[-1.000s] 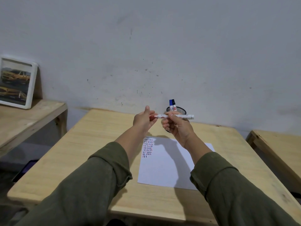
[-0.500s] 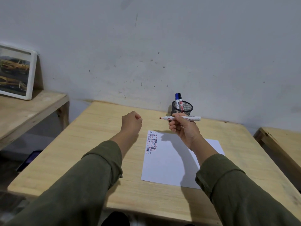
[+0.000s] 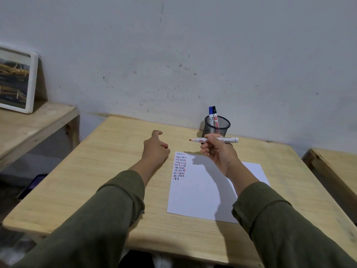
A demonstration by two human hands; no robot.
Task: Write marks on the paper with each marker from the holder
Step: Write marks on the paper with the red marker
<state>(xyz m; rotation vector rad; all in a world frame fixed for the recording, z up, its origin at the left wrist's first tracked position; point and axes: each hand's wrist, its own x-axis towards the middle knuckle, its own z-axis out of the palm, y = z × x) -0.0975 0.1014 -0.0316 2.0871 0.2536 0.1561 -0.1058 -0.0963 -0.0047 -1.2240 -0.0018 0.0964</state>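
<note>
Two hands above the bench (image 3: pixel 108 163), right hand (image 3: pixel 219 153) gripping an uncapped marker (image 3: pixel 214 140) level over the paper (image 3: pixel 201 194), left hand (image 3: pixel 155 148) curled around a red cap (image 3: pixel 166 146), mesh holder (image 3: pixel 217 126) with two markers behind.

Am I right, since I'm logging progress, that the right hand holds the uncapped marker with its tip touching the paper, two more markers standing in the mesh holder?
Not quite. In the head view the right hand holds the uncapped marker level in the air above the paper, its tip not touching. Two markers do stand in the mesh holder.
</note>
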